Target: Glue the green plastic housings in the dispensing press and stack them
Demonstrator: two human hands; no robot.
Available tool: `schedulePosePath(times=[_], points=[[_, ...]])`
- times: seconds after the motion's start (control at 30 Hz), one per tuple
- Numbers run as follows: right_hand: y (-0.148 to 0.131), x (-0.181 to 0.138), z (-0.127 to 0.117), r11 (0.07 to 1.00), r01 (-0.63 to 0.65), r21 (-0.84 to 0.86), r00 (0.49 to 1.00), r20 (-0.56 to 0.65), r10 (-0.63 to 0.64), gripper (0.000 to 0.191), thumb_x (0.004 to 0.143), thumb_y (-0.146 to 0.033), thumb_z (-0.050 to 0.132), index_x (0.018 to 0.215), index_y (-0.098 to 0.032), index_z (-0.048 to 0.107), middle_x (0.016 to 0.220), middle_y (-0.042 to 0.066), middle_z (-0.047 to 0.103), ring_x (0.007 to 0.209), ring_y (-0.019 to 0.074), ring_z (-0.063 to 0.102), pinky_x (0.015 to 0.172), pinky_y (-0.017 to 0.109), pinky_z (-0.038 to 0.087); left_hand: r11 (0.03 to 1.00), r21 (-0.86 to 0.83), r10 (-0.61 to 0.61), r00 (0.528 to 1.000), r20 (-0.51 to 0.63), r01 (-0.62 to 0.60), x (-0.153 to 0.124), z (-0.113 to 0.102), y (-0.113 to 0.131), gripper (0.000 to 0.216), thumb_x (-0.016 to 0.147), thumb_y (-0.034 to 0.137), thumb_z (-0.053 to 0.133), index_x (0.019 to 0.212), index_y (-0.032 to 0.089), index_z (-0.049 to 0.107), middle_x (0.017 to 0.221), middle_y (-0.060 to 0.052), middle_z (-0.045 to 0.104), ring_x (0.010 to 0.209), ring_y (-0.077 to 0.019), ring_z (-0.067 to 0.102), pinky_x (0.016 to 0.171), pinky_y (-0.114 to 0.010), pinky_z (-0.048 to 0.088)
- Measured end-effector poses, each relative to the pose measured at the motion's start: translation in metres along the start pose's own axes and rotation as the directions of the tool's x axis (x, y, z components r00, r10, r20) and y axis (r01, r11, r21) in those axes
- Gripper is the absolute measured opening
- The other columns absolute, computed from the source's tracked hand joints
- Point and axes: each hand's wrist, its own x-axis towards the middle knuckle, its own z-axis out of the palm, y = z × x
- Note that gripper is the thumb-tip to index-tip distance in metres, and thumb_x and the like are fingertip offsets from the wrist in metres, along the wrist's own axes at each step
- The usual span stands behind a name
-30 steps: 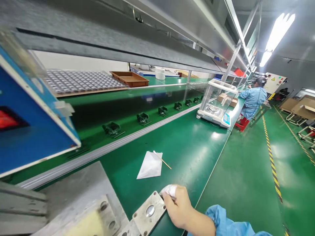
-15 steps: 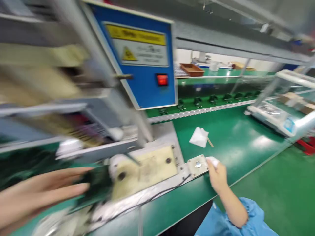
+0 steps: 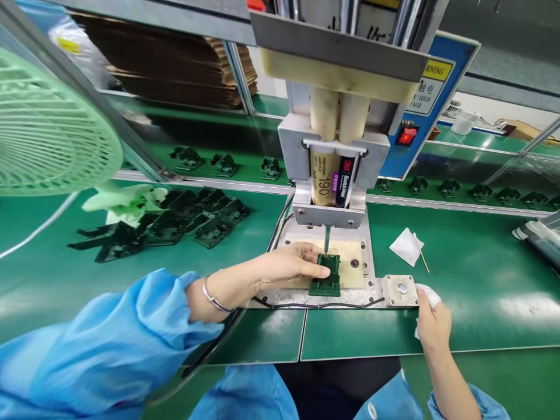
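Observation:
My left hand (image 3: 293,267) is closed on a dark green plastic part (image 3: 329,281), thumb on top. The part sits over the cream pad (image 3: 350,256) of a dispensing machine. Its far end is right at the tip of a thin green nozzle (image 3: 327,239), below a twin adhesive cartridge (image 3: 335,175). To the right, my right hand (image 3: 435,321) grips a folded white wipe (image 3: 431,296) beside the metal button box (image 3: 400,290). Its fingers are against the box's right edge; whether they press it I cannot tell.
Several dark plastic parts (image 3: 210,221) lie piled on the left, near a green fan (image 3: 52,128). More stand along the belt (image 3: 245,178) behind. A white wipe (image 3: 405,246) and a thin stick (image 3: 422,254) lie on the right. A black cable (image 3: 324,307) crosses the base plate's front edge.
The view has swung left, and the machine's head is now in sight. My left hand has brought the green part over the pad under the nozzle. My right hand stays by the button box.

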Motion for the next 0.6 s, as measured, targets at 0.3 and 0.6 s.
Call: schedulePosePath(times=[0.3,0.6], points=[[0.004,0.001,0.002,0.996,-0.047,0.071,0.999,0.007,0.047,0.05,0.08,-0.059,0.059,0.092,-0.015,0.08,0.097,0.014,0.078,0.096,0.0332,0.07,0.085,0.04,0.05,0.796,0.486,0.419,0.908,-0.011,-0.361,0.02,-0.015,-0.015,0.066,0.061,0.04,0.087,0.111,0.018,0.05,0.088,-0.003,0.061,0.085,-0.0214,0.063,0.085,-0.042,0.054],[-0.005,0.005,0.006,0.978,-0.105,0.182,0.994,0.018,0.104,0.059,0.073,-0.067,0.065,0.093,-0.012,0.078,0.095,0.016,0.077,0.099,0.036,0.069,0.089,0.045,0.05,0.393,0.881,0.642,0.765,-0.057,-0.263,-0.019,-0.049,-0.03,0.094,0.071,0.062,0.074,0.147,0.02,0.037,0.15,-0.017,0.043,0.131,-0.0373,0.047,0.11,-0.052,0.041]])
